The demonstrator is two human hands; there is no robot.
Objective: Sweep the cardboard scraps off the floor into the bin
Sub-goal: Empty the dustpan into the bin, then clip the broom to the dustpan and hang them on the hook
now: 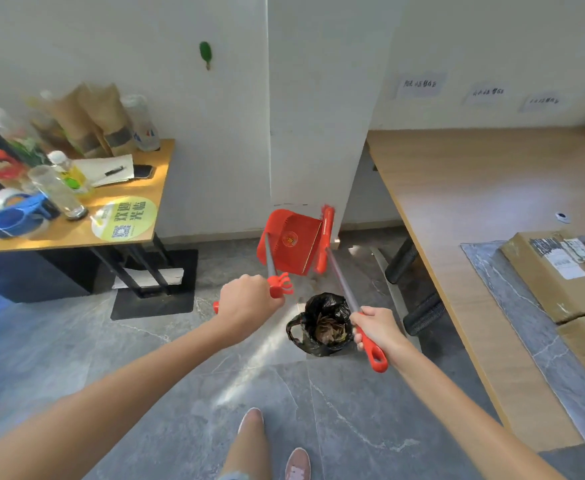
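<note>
My left hand [247, 301] grips the long handle of a red dustpan [289, 242], which hangs lifted off the floor near the white pillar. My right hand [376, 325] is closed around the red grip of a broom [325, 237], whose red head rests against the dustpan's right edge. Below and between my hands stands a small bin lined with a black bag [322, 325]; brown cardboard scraps lie inside it. No scraps show on the grey floor around the bin.
A small wooden table [76, 233] with bottles, tape and paper bags stands at the left. A long wooden desk [457, 209] with cardboard boxes [554, 271] runs along the right, black chair legs under it. My feet show at the bottom on the tiled floor.
</note>
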